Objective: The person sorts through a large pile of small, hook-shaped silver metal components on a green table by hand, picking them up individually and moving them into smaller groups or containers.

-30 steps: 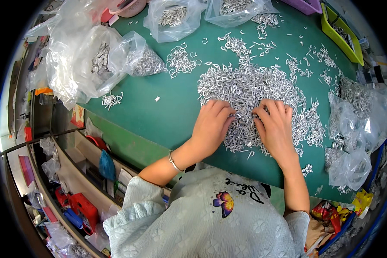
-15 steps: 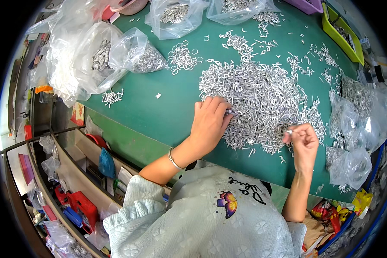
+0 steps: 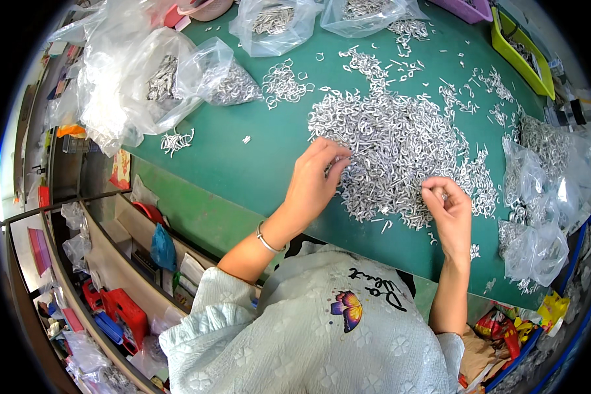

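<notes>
A broad heap of small silvery looped metal pieces lies on the green tabletop. At the heap's left edge is my left hand, its fingers curled and the thumb tip close to the forefinger. What is between those fingertips cannot be made out against the heap. My right hand hovers over the lower right part of the heap, with thumb and fingers pinched together. Anything in that pinch is too small or hidden to name. Near my right wrist lies a little cluster of silvery pieces.
Clear plastic bags of metal pieces stand at the back left, with another bag at the back. A small pile of rings lies beyond my left hand. Plastic bags line the right edge, below a lime-green bin.
My left hand has shifted slightly left, and the dark pieces at its fingertips no longer show. My right hand has moved left and up to the heap; the white piece it held is out of sight.
</notes>
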Available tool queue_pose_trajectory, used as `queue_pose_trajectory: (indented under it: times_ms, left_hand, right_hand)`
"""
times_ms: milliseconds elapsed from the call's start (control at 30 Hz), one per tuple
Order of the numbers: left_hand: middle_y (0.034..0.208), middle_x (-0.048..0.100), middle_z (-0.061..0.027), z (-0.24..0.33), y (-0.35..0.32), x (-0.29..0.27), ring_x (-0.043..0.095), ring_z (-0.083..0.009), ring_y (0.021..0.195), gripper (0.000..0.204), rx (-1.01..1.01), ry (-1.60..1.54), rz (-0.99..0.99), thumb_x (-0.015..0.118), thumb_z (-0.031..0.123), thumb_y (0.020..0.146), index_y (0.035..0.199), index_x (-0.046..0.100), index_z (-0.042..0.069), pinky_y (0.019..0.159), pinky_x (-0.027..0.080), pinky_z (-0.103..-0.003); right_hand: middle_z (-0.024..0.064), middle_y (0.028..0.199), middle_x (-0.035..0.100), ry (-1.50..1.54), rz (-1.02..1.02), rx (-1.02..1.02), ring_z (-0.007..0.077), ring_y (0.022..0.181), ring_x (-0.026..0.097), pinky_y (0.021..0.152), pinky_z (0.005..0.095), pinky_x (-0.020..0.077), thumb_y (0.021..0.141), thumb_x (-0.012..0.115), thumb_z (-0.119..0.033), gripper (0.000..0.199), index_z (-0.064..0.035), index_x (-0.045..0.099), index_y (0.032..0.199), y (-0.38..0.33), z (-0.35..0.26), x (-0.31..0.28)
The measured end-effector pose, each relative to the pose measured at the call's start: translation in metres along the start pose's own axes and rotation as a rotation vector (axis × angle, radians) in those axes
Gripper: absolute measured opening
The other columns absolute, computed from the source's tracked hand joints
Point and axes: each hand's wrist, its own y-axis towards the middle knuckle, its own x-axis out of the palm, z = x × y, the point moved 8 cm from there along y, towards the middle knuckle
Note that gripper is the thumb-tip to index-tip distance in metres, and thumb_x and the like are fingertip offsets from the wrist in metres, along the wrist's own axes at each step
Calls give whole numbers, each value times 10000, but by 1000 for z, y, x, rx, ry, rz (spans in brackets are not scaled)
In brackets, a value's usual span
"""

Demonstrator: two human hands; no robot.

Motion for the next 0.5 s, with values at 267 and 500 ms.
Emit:
queue_pose_trajectory:
  times_ms: [267, 500]
  left_hand:
    - [857, 584, -97, -4, -16, 10, 583, -234, 670, 166, -11, 94, -57, 730, -20, 761, 903, 654, 16, 593, 472, -335]
    - [891, 552, -101, -3, -20, 10, 579, -282, 674, 195, -37, 262, -99, 753, 55, 760, 900, 622, 19, 589, 474, -389]
  right_hand:
    - [94, 724, 571, -892, -7, -569, 270, 634, 612, 527, 381, 467, 800, 706, -115, 132, -41, 635, 883, 37, -56, 95]
    - [95, 782, 634, -833, -46, -448, 287, 676, 645, 541, 408, 480, 817, 690, -143, 140, -61, 580, 796, 45, -45, 90]
